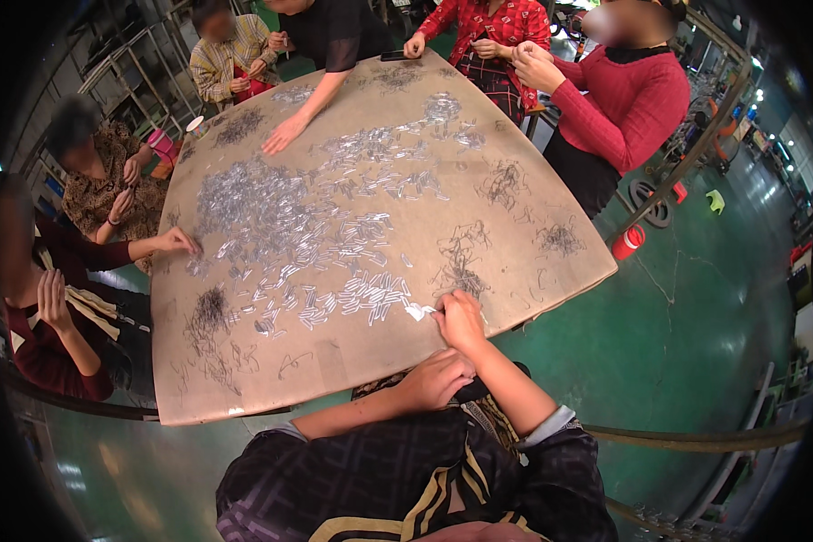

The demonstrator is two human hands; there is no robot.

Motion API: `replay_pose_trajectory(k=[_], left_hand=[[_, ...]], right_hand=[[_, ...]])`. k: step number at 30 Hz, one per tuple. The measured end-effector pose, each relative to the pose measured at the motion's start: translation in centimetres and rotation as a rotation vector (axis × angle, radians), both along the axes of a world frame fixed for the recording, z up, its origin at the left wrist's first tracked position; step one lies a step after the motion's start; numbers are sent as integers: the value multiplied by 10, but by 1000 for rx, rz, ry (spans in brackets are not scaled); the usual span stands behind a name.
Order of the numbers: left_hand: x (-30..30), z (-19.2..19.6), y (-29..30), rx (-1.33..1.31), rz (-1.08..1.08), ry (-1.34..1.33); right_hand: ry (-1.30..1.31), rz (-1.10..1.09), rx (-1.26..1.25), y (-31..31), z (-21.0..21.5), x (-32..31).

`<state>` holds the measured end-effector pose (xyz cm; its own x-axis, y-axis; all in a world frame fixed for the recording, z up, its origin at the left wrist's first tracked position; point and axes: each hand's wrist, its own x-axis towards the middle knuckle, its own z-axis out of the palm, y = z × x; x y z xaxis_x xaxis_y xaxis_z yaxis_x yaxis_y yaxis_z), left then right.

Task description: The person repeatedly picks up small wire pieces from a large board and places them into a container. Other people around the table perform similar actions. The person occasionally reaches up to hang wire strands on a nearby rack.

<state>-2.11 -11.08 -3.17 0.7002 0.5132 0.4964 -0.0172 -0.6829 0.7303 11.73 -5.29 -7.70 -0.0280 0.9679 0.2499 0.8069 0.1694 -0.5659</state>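
Observation:
At the near edge of the table, my right hand (462, 321) rests on the brown top with its fingers bent together. A small bright white piece (417, 311) touches its fingertips, but what lies inside them cannot be made out. Just off the table edge, my left hand (437, 378) is closed next to my right wrist, and its fingers hide whatever may be in them. Many slim shiny silver pieces (361, 296) lie loose to the left of my right hand. Beyond that hand sits a tangle of thin dark wire-like strands (462, 257).
The brown-covered table (551, 285) carries a broad spread of silver pieces (253, 199) and more dark tangles (210, 312). Several people sit or stand around it; one person's hand (285, 134) reaches over the far side. A red container (629, 241) stands on the green floor at right.

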Motion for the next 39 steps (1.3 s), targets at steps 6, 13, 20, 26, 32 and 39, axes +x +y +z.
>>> replay_pose_trajectory(k=[6,13,20,26,32,39], left_hand=[[0,3,2,-8,-7,-3],[-1,8,4,-91,57,19],[11,11,8,-172,123,-7],[18,11,10,-230,114,83],[21,7,13,-172,107,129],[18,6,16,-199,80,211]], right_hand=[[134,74,-82,6,-1,4],[509,-7,-296,-34,28,40],[883,-60,-358,-95,52,67],[760,-148,-288,-112,58,67],[659,-168,-203,-117,62,60],[561,-164,-147,-120,69,57]])
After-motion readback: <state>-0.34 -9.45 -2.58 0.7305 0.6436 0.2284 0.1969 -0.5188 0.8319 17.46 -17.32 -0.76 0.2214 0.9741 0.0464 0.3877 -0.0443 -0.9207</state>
